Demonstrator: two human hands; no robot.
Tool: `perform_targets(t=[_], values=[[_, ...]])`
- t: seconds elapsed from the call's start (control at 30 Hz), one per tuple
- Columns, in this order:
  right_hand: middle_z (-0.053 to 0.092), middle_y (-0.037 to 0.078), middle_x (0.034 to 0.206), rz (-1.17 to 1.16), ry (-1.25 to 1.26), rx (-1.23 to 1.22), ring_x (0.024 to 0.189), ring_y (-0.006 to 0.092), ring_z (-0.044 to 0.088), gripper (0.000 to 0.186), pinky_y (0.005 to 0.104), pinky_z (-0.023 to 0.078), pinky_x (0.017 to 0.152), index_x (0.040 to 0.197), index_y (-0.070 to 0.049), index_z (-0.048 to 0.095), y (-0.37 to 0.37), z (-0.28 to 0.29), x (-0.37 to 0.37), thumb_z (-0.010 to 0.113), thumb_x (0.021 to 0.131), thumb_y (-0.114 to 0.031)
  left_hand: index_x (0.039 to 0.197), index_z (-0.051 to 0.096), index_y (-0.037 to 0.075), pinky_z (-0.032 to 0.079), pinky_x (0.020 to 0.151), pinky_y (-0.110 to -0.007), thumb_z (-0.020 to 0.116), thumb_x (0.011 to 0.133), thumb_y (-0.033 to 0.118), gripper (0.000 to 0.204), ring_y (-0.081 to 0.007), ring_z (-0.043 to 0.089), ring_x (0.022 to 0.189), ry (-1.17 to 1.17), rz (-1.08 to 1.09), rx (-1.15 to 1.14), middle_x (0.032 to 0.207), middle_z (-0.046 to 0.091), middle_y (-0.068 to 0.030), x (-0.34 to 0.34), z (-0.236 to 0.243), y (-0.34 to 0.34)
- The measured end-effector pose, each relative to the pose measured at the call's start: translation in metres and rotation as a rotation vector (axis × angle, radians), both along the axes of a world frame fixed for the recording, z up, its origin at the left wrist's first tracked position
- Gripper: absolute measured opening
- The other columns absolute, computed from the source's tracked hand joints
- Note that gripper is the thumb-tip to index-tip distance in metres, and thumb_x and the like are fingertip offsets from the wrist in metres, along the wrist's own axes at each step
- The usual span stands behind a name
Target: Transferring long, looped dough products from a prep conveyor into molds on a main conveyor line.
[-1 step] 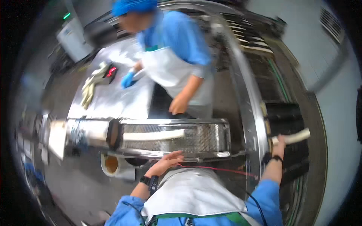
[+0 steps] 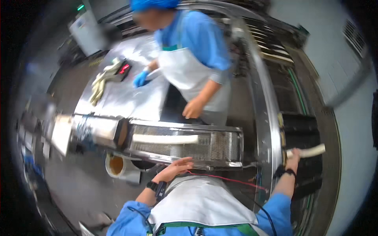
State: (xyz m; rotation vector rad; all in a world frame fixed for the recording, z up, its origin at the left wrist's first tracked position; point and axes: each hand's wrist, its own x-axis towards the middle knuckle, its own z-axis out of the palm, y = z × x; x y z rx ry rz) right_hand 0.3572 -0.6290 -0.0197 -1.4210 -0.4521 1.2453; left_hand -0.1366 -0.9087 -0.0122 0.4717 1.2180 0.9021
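Observation:
On the right, my right hand [image 2: 293, 154] is closed around one end of a pale, rope-like strip of what looks like dough [image 2: 313, 151]. The strip lies across the dark trays of a line [image 2: 302, 128], its free end pointing right. My left hand [image 2: 178, 168] rests at the near metal edge of a mesh belt [image 2: 220, 145], fingers stretched out and holding nothing. Another pale strip [image 2: 165, 139] lies lengthwise on that belt, beyond my left hand and apart from it.
Across the belt stands a co-worker [image 2: 193, 51] with a blue-gloved hand over a steel table [image 2: 138, 102]. Pale strips [image 2: 103, 80] are heaped beside a red-lit display [image 2: 125, 69]. A metal rail [image 2: 271, 106] borders the tray line. Below left stands a white bucket [image 2: 116, 165].
The whole view has shifted slightly, so most things sit a little farther right. Both my hands keep about the same places, the right still gripping its strip.

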Motion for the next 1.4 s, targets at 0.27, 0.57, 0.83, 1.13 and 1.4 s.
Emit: perform_targets(t=[0.27,0.57,0.83,1.13,1.4], values=[[0.043,0.005,0.090,0.043,-0.403,0.001,0.083,0.0182,0.041,0.014,0.0286,0.038,0.075,0.087,-0.007,0.051,-0.002,-0.036,0.018,0.053,0.075,-0.014,0.144,0.042,0.008,0.044,0.099,-0.030,0.066,0.092,0.021,0.059,-0.0176,0.054,0.118,-0.033,0.065,-0.023,0.134,0.054,-0.0103,-0.008,-0.025,-0.031],[0.062,0.019,0.102,-0.458,-0.648,-0.543,0.090,0.0304,0.060,0.037,0.0434,0.047,0.079,0.097,0.011,0.060,0.028,-0.072,0.061,0.059,0.066,-0.010,0.139,0.047,0.003,0.044,0.100,-0.031,0.066,0.091,0.014,0.053,-0.0195,0.054,0.119,0.124,0.050,0.066,0.131,0.056,-0.0125,-0.038,-0.043,-0.008],[0.057,0.018,0.096,-0.353,-0.282,0.111,0.076,0.0324,0.056,0.035,0.0433,0.048,0.070,0.097,0.009,0.057,-0.021,-0.046,0.034,0.060,0.066,-0.009,0.123,0.059,0.002,0.052,0.089,-0.034,0.069,0.085,0.010,0.040,-0.0251,0.065,0.103,0.644,0.220,0.250,0.112,0.066,-0.0141,-0.085,-0.068,0.008],[0.052,0.033,0.122,-0.426,-1.143,-0.230,0.109,0.0498,0.055,0.046,0.0510,0.048,0.095,0.122,0.010,0.045,-0.002,-0.065,0.015,0.062,0.081,-0.002,0.118,0.062,0.015,0.047,0.088,-0.047,0.080,0.069,0.025,0.053,-0.0350,0.059,0.102,1.493,-0.321,0.381,0.110,0.061,-0.0131,-0.114,-0.074,0.062],[0.063,0.017,0.113,0.661,-0.822,0.137,0.107,0.0318,0.060,0.039,0.0393,0.047,0.094,0.117,0.001,0.059,-0.096,-0.040,-0.103,0.070,0.081,-0.008,0.116,0.062,0.005,0.049,0.087,-0.042,0.073,0.077,0.033,0.050,-0.0346,0.062,0.098,1.257,-0.524,0.364,0.108,0.065,-0.0157,-0.082,-0.071,0.103]])
